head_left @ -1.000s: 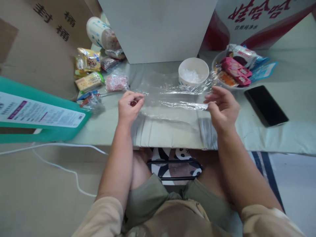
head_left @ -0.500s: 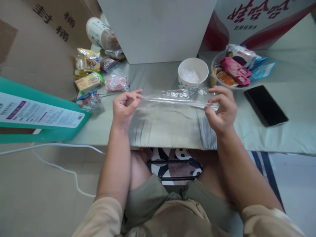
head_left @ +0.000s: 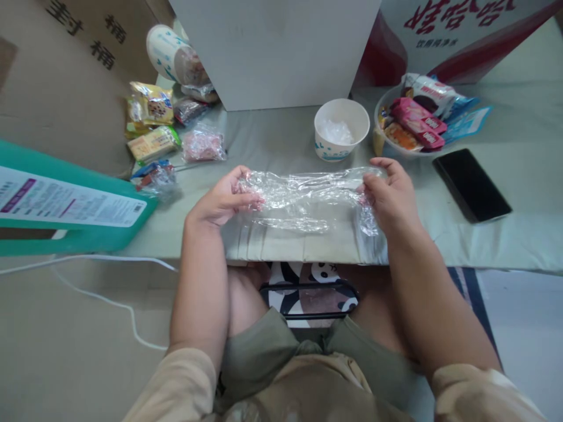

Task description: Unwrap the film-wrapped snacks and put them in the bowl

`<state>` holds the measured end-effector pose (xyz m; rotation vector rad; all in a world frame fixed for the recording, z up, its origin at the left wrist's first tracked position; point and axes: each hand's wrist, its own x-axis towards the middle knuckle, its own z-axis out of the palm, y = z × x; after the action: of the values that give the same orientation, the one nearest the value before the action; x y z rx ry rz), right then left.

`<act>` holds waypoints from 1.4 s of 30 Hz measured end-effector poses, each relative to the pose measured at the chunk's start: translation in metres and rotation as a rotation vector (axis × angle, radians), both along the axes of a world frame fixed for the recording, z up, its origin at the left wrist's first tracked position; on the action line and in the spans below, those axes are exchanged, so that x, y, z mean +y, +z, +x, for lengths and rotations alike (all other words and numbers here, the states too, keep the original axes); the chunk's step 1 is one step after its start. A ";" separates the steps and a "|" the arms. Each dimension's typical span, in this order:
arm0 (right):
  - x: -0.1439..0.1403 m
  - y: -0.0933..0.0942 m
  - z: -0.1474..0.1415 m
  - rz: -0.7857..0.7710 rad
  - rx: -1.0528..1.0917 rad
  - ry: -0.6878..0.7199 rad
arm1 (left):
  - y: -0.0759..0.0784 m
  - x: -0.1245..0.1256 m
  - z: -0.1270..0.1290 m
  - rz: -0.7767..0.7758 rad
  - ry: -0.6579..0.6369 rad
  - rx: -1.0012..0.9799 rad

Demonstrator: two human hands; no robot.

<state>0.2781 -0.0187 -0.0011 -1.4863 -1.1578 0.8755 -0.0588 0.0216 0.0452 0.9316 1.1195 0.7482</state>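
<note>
A crinkled sheet of clear plastic film (head_left: 303, 190) stretches between my two hands above the near part of the table. My left hand (head_left: 226, 199) is closed on its left end, thumb below and fingers behind the film. My right hand (head_left: 390, 190) pinches the right end, where a loose fold hangs down. Just beyond the film stands a paper cup (head_left: 334, 151) with a blue pattern and crumpled clear plastic (head_left: 336, 132) inside it. Whether the film is a bag or a single layer I cannot tell.
A clear bowl of wrapped snacks (head_left: 379, 143) and a black phone (head_left: 472, 184) are on the right. Several snack packets (head_left: 153, 143) lie at the left, near a tipped paper cup (head_left: 163, 50). A green-edged panel (head_left: 101, 234) and a white box (head_left: 281, 58) stand around.
The film has gone from a taut, narrow strip to a wider, crumpled spread. My left hand has turned and gathered more of its end; the right hand still holds the other end.
</note>
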 end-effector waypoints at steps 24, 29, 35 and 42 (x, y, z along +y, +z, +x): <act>-0.001 0.020 -0.072 -0.253 0.429 0.514 | -0.015 -0.009 0.053 -0.015 0.016 -0.431; 0.003 0.014 -0.071 -0.232 0.339 0.307 | -0.025 -0.015 0.078 -0.084 -0.157 -0.204; 0.005 0.002 -0.056 -0.268 0.359 0.295 | -0.027 -0.009 0.071 0.022 -0.102 -0.020; -0.001 -0.001 -0.057 0.121 0.271 0.237 | -0.030 -0.011 0.068 0.102 -0.079 -0.147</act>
<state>0.2214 -0.0193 -0.0026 -1.1078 -1.1746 1.1097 0.0088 0.0108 0.0151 0.9846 0.9179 0.8021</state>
